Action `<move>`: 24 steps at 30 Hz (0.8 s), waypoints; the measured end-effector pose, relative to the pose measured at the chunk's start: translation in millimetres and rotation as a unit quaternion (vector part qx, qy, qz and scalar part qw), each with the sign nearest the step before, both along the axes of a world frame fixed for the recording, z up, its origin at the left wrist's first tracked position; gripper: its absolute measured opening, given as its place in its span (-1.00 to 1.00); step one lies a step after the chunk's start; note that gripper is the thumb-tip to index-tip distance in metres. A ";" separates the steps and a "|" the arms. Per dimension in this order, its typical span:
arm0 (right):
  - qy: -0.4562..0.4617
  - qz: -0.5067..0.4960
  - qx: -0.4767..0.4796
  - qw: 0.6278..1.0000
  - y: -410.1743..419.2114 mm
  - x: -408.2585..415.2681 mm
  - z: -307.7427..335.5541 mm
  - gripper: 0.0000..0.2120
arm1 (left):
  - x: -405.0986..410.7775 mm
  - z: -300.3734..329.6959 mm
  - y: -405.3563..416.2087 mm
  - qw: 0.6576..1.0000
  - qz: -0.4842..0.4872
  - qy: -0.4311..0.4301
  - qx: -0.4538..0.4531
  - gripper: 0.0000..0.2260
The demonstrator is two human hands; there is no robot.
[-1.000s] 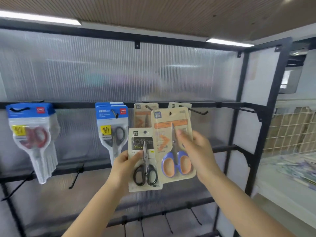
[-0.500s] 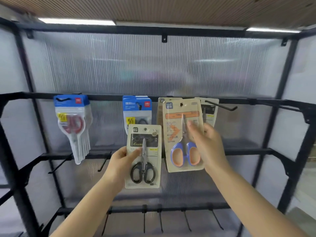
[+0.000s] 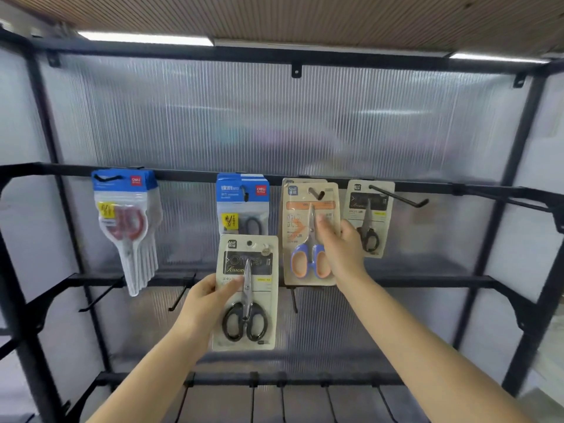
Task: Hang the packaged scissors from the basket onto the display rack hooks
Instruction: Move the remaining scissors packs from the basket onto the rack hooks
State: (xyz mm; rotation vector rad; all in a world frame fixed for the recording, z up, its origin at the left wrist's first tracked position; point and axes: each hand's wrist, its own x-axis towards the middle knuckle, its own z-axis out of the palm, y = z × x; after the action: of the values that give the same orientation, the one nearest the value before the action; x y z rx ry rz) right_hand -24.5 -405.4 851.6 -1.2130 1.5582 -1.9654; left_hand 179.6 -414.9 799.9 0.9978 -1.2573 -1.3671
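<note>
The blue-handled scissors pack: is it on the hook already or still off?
On the hook. The hook passes through the hole of the blue-handled scissors pack; the right hand holds it.

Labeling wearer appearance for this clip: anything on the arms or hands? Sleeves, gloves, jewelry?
Both forearms are bare right down to the frame's lower edge, with no sleeve in sight. The left hand and right hand wear no gloves, and I see no rings, watch or wristband. The image is slightly blurred, so fine details could be missed.
</note>
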 end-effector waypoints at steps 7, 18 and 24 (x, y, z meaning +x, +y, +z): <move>0.024 -0.033 0.031 0.999 -46.1 -10.5 -1.5 -0.76 | -3.4 -4.7 -1.7 1.000 0.004 0.000 0.011 -0.87; 0.185 -0.072 0.066 0.978 -10.0 -33.9 11.0 -0.66 | -16.1 -9.2 -5.7 0.999 -0.031 -0.017 -0.008 -0.86; 0.249 0.069 0.161 0.952 52.9 -42.0 22.7 -0.64 | -62.5 -11.8 2.9 0.993 -0.114 -0.014 -0.011 -0.83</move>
State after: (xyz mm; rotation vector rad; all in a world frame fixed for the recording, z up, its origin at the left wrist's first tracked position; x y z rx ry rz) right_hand -66.5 -352.4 874.3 -1.6991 1.8716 -1.3052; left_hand 117.1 -412.0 788.1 0.8820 -1.4395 -1.5134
